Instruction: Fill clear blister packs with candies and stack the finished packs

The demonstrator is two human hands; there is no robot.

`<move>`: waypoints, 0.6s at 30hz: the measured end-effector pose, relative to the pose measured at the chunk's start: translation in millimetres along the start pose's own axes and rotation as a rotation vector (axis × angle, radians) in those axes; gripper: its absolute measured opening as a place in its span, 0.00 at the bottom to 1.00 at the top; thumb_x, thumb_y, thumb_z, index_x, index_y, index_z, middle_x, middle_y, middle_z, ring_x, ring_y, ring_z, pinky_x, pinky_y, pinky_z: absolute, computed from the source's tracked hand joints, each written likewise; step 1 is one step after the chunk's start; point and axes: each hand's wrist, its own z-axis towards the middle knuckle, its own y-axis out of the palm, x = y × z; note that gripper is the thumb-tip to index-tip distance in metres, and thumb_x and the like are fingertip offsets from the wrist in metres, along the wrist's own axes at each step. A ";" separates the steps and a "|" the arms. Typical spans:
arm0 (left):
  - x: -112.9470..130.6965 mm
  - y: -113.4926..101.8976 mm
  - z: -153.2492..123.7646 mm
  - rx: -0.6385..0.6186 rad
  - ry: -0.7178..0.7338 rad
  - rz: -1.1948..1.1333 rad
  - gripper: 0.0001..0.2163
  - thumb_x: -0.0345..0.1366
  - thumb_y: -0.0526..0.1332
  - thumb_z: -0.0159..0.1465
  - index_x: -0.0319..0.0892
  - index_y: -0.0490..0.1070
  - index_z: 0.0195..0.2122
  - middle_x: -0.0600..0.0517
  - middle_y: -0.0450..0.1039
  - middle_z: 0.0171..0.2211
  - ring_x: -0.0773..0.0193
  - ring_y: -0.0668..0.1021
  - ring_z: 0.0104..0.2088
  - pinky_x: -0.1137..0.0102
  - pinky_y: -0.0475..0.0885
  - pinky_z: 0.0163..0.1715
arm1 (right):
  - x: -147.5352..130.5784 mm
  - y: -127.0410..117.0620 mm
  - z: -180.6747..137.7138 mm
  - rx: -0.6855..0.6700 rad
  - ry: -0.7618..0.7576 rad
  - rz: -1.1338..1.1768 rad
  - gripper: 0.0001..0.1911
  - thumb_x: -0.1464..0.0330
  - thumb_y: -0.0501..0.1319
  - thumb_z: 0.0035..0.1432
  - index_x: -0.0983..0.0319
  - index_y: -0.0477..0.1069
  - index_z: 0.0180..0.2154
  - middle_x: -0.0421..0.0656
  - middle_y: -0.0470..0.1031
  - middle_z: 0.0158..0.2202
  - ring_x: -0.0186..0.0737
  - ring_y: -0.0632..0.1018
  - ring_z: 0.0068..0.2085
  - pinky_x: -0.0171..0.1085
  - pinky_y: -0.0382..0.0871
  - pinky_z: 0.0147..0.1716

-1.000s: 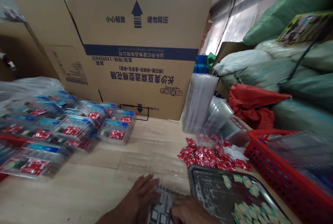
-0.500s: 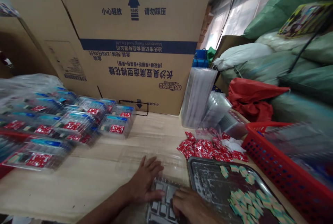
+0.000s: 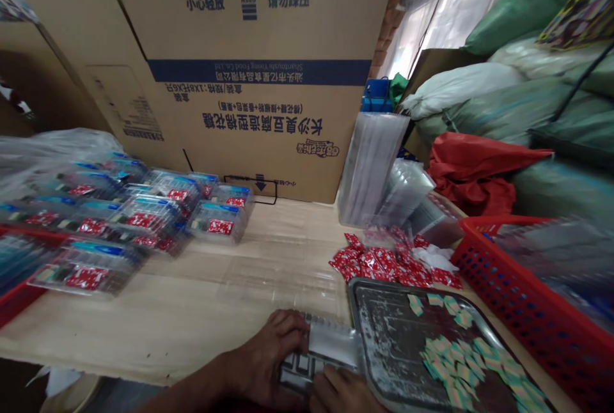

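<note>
A clear plastic tray with moulded compartments [image 3: 333, 344] is at the bottom centre, slightly turned on the table. My left hand [image 3: 275, 358] is wrapped round its left side, fingers curled over the far corner and thumb low at the near side. My right hand [image 3: 343, 390] has its fingers bent against the near part of the tray, covering that end. Just right of it lies a dark metal tray [image 3: 384, 336], worn on its surface, with many small green-and-yellow pieces [image 3: 455, 368] in it. Red printed sachets [image 3: 384, 264] are heaped behind the metal tray.
Filled clear boxes with red sachets [image 3: 144, 220] stand at the left. A large cardboard carton [image 3: 259, 100] closes off the back. Stacked clear plastic trays [image 3: 374, 163] stand behind the sachets. A red basket [image 3: 522, 304] borders the right side; a clear plastic piece [image 3: 283, 282] lies ahead.
My left hand has gone from spread fingers over the compartment tray to a curled grip on its left side. The tray has turned, and my right hand has moved nearer to me.
</note>
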 end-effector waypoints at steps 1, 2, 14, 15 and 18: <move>-0.6 1.4 0.2 0.023 0.015 -0.005 0.25 0.46 0.67 0.47 0.42 0.62 0.42 0.43 0.66 0.46 0.52 0.68 0.49 0.58 0.63 0.51 | -4.3 -0.3 -0.4 -0.009 0.010 0.008 0.09 0.70 0.59 0.57 0.60 0.62 0.26 0.38 0.68 0.22 0.36 0.69 0.25 0.34 0.55 0.21; -0.8 2.3 0.1 0.042 0.026 -0.012 0.25 0.46 0.67 0.48 0.42 0.61 0.44 0.42 0.66 0.46 0.52 0.68 0.50 0.58 0.62 0.51 | -7.0 -2.7 0.2 -0.014 0.034 0.042 0.08 0.71 0.57 0.58 0.60 0.61 0.26 0.38 0.68 0.22 0.36 0.69 0.25 0.34 0.55 0.20; 34.3 -36.0 -14.2 0.344 -0.239 -0.313 0.12 0.44 0.64 0.56 0.42 0.68 0.34 0.50 0.72 0.32 0.61 0.74 0.36 0.65 0.68 0.41 | 22.0 -79.2 26.1 0.052 0.292 0.427 0.06 0.74 0.53 0.57 0.61 0.64 0.38 0.43 0.71 0.32 0.38 0.72 0.35 0.36 0.66 0.34; 33.1 -44.7 -19.5 0.434 -0.329 -0.393 0.12 0.44 0.63 0.57 0.42 0.68 0.33 0.52 0.70 0.28 0.64 0.73 0.30 0.69 0.68 0.33 | 24.0 -79.1 20.8 0.060 0.328 0.424 0.11 0.72 0.55 0.56 0.62 0.63 0.43 0.46 0.71 0.38 0.40 0.72 0.40 0.37 0.67 0.38; 15.6 -67.2 -41.4 0.654 -0.652 -0.579 0.15 0.47 0.62 0.56 0.42 0.67 0.39 0.59 0.61 0.20 0.71 0.66 0.19 0.75 0.63 0.20 | 26.6 -63.2 -2.8 -0.115 0.275 0.329 0.30 0.64 0.61 0.49 0.63 0.59 0.54 0.53 0.67 0.51 0.50 0.69 0.52 0.46 0.67 0.46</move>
